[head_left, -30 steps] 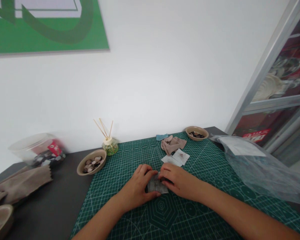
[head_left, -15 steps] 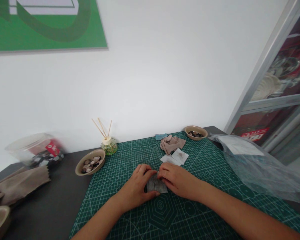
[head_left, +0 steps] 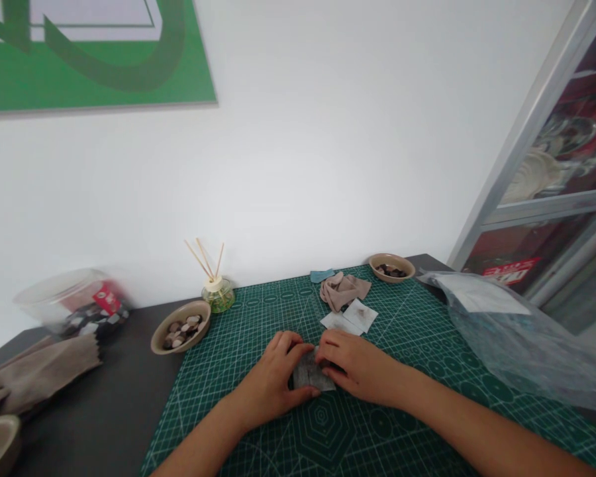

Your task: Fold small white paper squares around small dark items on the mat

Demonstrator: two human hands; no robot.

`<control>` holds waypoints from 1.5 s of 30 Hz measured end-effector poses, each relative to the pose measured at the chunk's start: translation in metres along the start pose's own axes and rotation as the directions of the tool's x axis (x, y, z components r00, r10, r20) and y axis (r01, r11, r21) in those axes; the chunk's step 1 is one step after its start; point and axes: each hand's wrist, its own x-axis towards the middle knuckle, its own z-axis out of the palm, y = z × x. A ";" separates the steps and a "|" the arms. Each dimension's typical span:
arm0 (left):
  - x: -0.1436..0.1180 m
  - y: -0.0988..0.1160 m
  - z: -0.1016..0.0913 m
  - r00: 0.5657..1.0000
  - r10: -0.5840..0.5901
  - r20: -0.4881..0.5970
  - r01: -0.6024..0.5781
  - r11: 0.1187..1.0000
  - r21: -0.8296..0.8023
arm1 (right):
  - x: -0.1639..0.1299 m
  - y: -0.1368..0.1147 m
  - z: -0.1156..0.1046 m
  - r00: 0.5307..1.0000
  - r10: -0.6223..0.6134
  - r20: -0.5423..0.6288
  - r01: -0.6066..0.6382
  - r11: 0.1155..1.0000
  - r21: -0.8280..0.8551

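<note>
On the green cutting mat [head_left: 402, 344], both hands press a small grey fabric piece [head_left: 308, 374] lying flat at its near middle. Left hand [head_left: 273, 379] pinches its left edge, fingers curled; right hand [head_left: 360, 368] grips its right edge, fingers bent. Farther off lie white squares [head_left: 350, 317].

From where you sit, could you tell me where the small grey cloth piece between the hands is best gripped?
Probably by the near edge of the grey cloth piece, from the person's side: it lies flat on the cutting mat, and the left hand and right hand cover its sides.
</note>
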 end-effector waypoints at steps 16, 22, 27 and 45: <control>0.000 0.001 0.000 1.000 -0.010 0.006 0.010 1.000 -0.007 | 0.000 0.000 0.001 1.000 0.007 -0.004 -0.007 1.000 0.019; -0.001 0.001 0.000 1.000 -0.021 0.008 0.021 1.000 -0.007 | -0.002 0.001 0.003 1.000 0.002 0.023 -0.003 0.999 0.036; -0.001 -0.002 0.003 1.000 -0.017 -0.005 0.017 1.000 -0.003 | 0.001 0.003 0.002 0.999 0.030 -0.017 -0.030 1.000 0.004; 0.000 0.000 0.001 1.000 -0.019 0.007 0.019 1.000 0.004 | 0.000 0.000 -0.001 0.998 0.059 -0.019 -0.058 0.997 0.051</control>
